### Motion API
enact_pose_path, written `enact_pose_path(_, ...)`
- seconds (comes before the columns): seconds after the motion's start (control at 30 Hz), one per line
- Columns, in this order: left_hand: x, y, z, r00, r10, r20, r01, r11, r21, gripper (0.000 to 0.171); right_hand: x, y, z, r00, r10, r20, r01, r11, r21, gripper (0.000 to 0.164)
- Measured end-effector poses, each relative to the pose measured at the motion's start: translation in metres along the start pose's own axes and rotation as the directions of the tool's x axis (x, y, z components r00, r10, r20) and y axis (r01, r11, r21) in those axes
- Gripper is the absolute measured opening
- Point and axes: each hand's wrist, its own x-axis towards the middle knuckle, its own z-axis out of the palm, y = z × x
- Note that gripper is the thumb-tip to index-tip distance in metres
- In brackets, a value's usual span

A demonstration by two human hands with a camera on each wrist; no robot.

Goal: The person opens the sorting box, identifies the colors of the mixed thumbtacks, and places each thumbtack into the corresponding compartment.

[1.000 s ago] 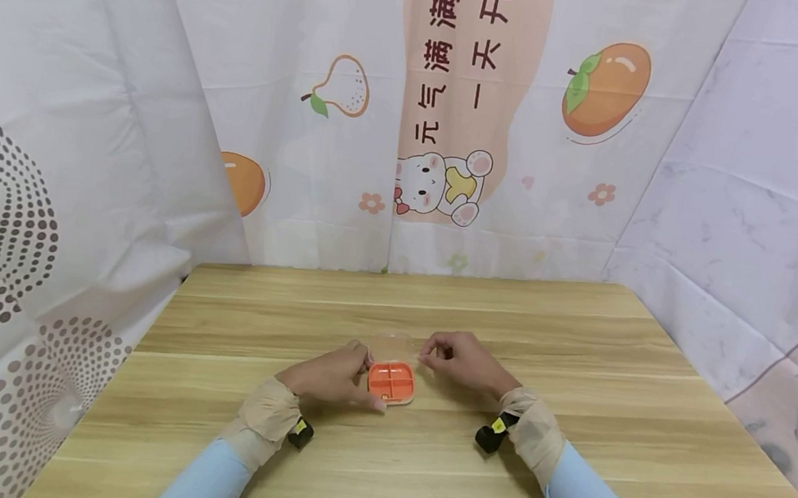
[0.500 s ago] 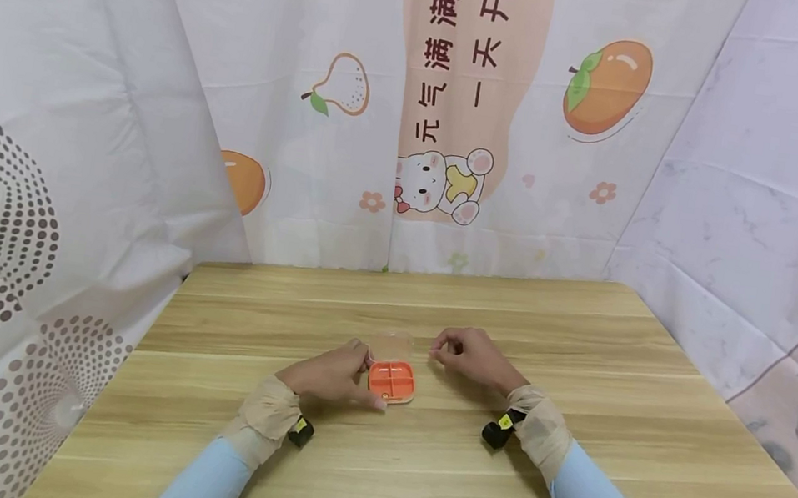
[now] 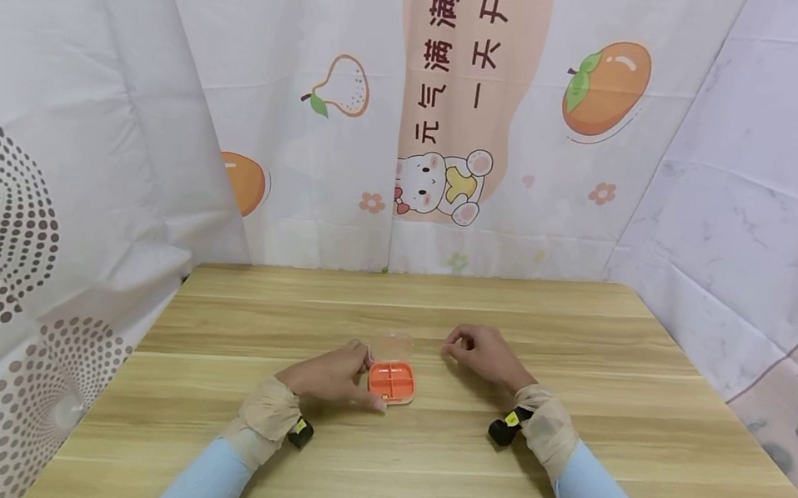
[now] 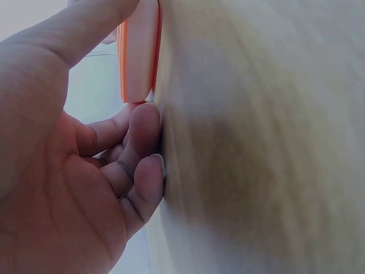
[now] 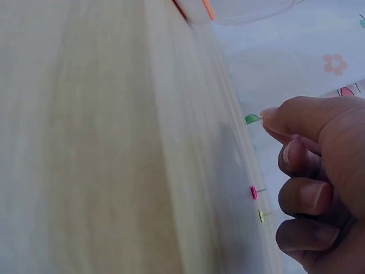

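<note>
A small orange pill box [image 3: 391,382] with a divided tray lies on the table, its clear lid [image 3: 391,347] tilted back on the far side. My left hand [image 3: 335,374] holds the box from its left, thumb along the near side and a finger at the far corner. In the left wrist view, the pale side of the pill box [image 4: 141,54] shows beyond the curled fingers [image 4: 149,177]. To the right of the box and apart from it is my right hand [image 3: 487,355]. Its thumb and index finger meet at the tips, the other fingers are curled, and nothing shows between them.
The wood-grain table [image 3: 368,481] spreads around both hands. A printed curtain [image 3: 319,163] hangs along its back edge, with more sheets at left and right. Each wrist carries a small black camera, such as the right one [image 3: 502,432].
My right hand has moved away from the pill box lid, to the right and slightly back. The left hand and the box have stayed in place.
</note>
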Motion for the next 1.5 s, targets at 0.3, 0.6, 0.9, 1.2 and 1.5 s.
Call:
enact_pose_path(0.3,-0.001,0.0,0.0,1.0,-0.008,0.002,0.008,1.0,-0.006,0.075,-0.001,0.001,-0.007,0.997,0.073,-0.001,-0.073,0.997,-0.017,0.007)
enact_pose_path(0.6,0.0,0.0,0.001,1.0,-0.004,-0.002,0.004,1.0,-0.001,0.077,-0.003,0.007,-0.01,0.997,0.067,-0.033,-0.069,0.996,-0.064,0.009)
enact_pose_path(0.9,0.0,0.001,-0.001,1.0,-0.006,-0.005,0.006,1.0,0.005,0.076,-0.003,0.017,-0.014,0.993,0.087,-0.081,-0.093,0.993,-0.079,0.009)
enact_pose_path(1.2,-0.002,0.003,-0.002,1.0,-0.009,-0.002,0.009,1.0,-0.011,0.075,-0.006,0.021,-0.019,0.991,0.109,-0.08,-0.116,0.989,-0.094,0.011)
enact_pose_path(1.5,-0.001,0.0,0.0,1.0,0.001,-0.005,-0.001,1.0,-0.021,0.074,-0.008,0.022,-0.019,0.992,0.106,-0.068,-0.112,0.99,-0.085,0.013)
